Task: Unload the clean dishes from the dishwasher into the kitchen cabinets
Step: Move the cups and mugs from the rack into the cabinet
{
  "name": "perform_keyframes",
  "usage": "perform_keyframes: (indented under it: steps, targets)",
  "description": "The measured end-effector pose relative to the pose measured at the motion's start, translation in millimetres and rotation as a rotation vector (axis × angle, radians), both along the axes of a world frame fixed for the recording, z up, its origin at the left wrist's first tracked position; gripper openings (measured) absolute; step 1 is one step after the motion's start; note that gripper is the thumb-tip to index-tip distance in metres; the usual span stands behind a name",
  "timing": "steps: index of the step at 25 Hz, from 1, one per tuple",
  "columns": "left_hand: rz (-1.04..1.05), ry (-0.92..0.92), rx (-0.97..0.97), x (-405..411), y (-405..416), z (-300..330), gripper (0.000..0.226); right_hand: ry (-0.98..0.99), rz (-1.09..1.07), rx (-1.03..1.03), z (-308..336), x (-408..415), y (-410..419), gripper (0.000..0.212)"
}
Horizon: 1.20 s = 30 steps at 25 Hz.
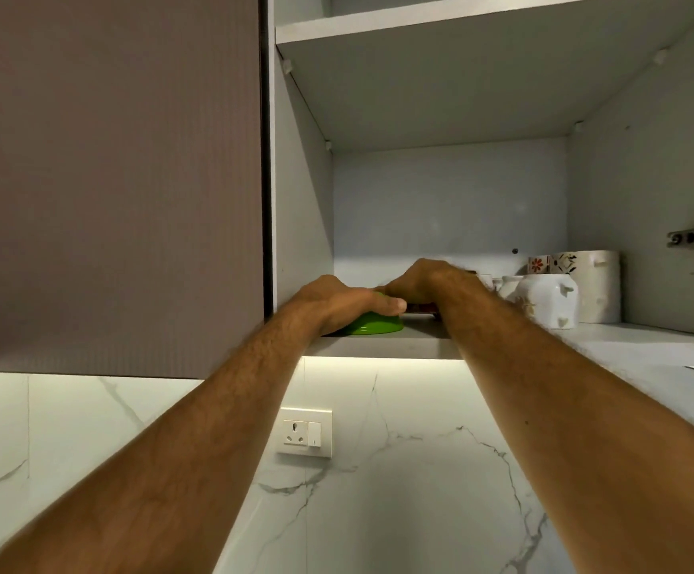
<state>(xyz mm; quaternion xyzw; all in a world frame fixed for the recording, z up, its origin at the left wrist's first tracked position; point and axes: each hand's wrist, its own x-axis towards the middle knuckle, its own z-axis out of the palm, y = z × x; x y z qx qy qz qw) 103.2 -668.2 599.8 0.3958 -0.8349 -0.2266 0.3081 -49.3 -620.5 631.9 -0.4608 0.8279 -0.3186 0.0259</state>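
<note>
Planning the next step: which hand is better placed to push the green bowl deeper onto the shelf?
Probably the left hand: it rests on the green bowl. The right hand is beside it.

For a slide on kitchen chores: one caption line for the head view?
Both hands set dishes on the lower cabinet shelf: left hand on a green bowl, right hand beside white mugs.

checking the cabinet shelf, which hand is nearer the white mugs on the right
Right. The right hand reaches just left of the white mugs; the left hand is farther left, resting on the green bowl.
</note>
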Motion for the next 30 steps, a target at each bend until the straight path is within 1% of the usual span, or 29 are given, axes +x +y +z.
perform_keyframes:
  steps: [4, 5, 7, 9, 11, 13, 16, 17, 20, 23, 27, 30]
  targets:
    - [-0.017, 0.005, -0.031, 2, 1, 1, 0.086, 0.064, 0.009, -0.013, -3, 0, -5, 0.047]
    - [-0.033, 0.009, -0.018, 3, 2, 1, 0.085, 0.083, 0.007, -0.015, -2, 1, -6, 0.045]
    - [-0.044, 0.026, 0.009, 3, 0, 3, 0.076, 0.160, -0.022, -0.025, 1, 3, -3, 0.041]
    - [-0.036, 0.047, -0.024, 5, 3, 3, 0.067, 0.285, -0.120, -0.092, 2, 7, 1, 0.050]
    - [-0.021, 0.066, -0.069, 3, 0, -1, 0.070, 0.381, -0.188, -0.188, 2, 10, 3, 0.060]
    - [0.002, 0.094, -0.114, 2, 2, -4, 0.074, 0.431, -0.221, -0.225, 3, 11, 6, 0.066]
    - [0.037, 0.056, -0.200, -1, 2, -6, 0.065, 0.380, -0.217, -0.214, 1, 8, 11, 0.068]
    - [0.049, 0.026, -0.213, -2, 1, -6, 0.066, 0.359, -0.206, -0.197, -1, 7, 14, 0.067]
    - [0.069, -0.044, -0.174, -3, -2, -2, 0.084, 0.322, -0.184, -0.150, -9, 6, 23, 0.062]
    - [0.071, -0.087, -0.138, -2, 1, 0, 0.097, 0.362, -0.197, -0.176, -10, 6, 31, 0.063]
    - [0.054, -0.056, -0.127, -4, 3, -1, 0.093, 0.382, -0.195, -0.238, -15, 3, 40, 0.063]
    - [0.057, -0.065, -0.159, -7, -4, -1, 0.078, 0.349, -0.198, -0.202, -22, -4, 45, 0.064]
